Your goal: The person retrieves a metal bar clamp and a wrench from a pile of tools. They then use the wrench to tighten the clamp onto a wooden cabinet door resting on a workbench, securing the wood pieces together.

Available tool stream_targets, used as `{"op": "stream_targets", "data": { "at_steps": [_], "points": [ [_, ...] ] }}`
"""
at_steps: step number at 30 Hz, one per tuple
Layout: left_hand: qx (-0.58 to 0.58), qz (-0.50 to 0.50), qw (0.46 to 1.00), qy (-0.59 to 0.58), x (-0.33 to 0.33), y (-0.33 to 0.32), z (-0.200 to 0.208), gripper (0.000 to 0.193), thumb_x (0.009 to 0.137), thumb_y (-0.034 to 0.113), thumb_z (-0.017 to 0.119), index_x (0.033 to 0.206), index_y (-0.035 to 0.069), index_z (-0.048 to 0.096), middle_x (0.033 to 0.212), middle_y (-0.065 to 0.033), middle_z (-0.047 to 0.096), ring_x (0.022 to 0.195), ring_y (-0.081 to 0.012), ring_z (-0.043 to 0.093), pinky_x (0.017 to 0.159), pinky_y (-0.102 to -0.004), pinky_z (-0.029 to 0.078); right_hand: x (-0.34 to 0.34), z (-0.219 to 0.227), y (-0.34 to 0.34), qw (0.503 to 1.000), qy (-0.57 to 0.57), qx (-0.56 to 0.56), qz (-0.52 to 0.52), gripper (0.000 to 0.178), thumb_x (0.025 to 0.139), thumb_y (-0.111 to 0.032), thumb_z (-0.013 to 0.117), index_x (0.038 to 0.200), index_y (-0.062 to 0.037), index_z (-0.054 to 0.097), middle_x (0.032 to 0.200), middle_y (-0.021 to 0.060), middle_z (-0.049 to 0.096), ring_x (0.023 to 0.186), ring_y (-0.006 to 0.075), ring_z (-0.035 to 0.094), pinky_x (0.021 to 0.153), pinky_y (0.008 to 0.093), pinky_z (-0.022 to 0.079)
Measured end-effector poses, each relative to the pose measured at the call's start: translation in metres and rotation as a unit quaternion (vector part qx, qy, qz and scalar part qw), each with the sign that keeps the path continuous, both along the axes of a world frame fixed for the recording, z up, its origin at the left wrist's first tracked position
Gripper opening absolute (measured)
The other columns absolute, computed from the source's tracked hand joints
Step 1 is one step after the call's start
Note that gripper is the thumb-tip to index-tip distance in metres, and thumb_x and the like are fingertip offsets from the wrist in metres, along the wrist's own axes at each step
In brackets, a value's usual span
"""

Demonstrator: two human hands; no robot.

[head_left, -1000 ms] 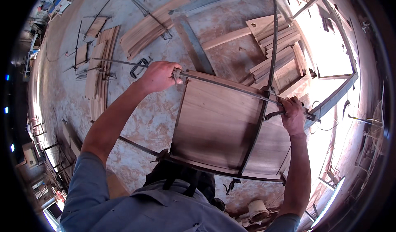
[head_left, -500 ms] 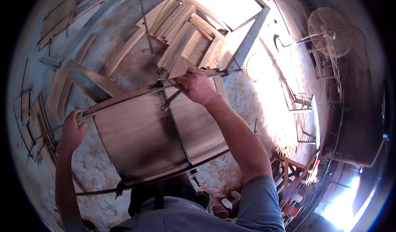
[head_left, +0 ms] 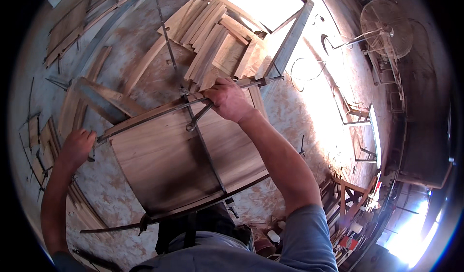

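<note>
A wooden panel (head_left: 159, 165) lies in front of me, held in long metal bar clamps. One bar clamp (head_left: 150, 119) runs along its far edge, a second clamp bar (head_left: 207, 153) crosses over the panel, and another clamp (head_left: 193, 206) lies along the near edge. My right hand (head_left: 226, 99) is closed around a wrench (head_left: 195, 121) above the far edge, its ring end hanging over the panel; the hand rests against the far clamp. At that clamp's left end, my left hand (head_left: 76, 149) has its fingers curled round the end, where a small dark piece shows below them.
Stacked wooden boards (head_left: 208, 30) lie beyond the panel, with more planks (head_left: 79, 103) on the left. A metal frame (head_left: 290, 40) stands at the far right. A fan (head_left: 386, 29) is farther right. Bottles and tools (head_left: 355, 228) crowd the lower right.
My left hand has turned and its fingers have closed at the clamp's end. The view has shifted slightly. My right hand keeps the wrench in nearly the same place.
</note>
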State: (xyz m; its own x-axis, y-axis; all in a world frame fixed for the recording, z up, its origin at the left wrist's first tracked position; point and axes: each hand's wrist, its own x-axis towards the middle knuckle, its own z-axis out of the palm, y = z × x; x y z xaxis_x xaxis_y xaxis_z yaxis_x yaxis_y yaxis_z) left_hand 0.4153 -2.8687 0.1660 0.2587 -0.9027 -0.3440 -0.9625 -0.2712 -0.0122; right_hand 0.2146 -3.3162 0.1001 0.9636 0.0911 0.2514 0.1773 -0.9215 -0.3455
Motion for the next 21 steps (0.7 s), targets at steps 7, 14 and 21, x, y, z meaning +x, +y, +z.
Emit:
{"op": "stream_targets", "data": {
  "at_steps": [7,14,21],
  "points": [
    [-0.140,0.290,0.938,-0.128,-0.018,0.022,-0.025,0.043,0.078,0.029,0.070,0.111,0.003,0.060,0.083,-0.0149,0.064,0.077,-0.0360,0.063,0.067,-0.0469,0.051,-0.008,0.002,-0.001,0.999,0.025,-0.010,0.024,0.027,0.078,-0.011,0.068,0.105,-0.0068,0.068,0.085,0.0099,0.068,0.078,0.0298,0.057,0.073,0.0418,0.047],
    [-0.317,0.528,0.701,0.361,-0.039,0.024,-0.046,0.023,0.084,0.023,0.060,0.082,0.000,0.064,0.085,-0.0193,0.065,0.082,-0.0330,0.063,0.071,-0.0383,0.048,0.007,0.024,0.013,0.999,0.047,0.012,0.016,0.020,0.075,-0.013,0.069,0.094,-0.0056,0.067,0.088,0.0086,0.068,0.083,0.0292,0.057,0.076,0.0406,0.044],
    [-0.284,0.525,0.794,0.117,-0.056,-0.015,-0.039,0.025,0.084,0.022,0.061,0.080,-0.002,0.062,0.078,-0.0180,0.063,0.076,-0.0329,0.063,0.067,-0.0393,0.048,0.004,0.020,0.010,0.997,0.070,0.011,0.016,0.019,0.075,-0.012,0.069,0.092,-0.0035,0.066,0.091,0.0114,0.069,0.087,0.0322,0.057,0.080,0.0419,0.045]
  ]
}}
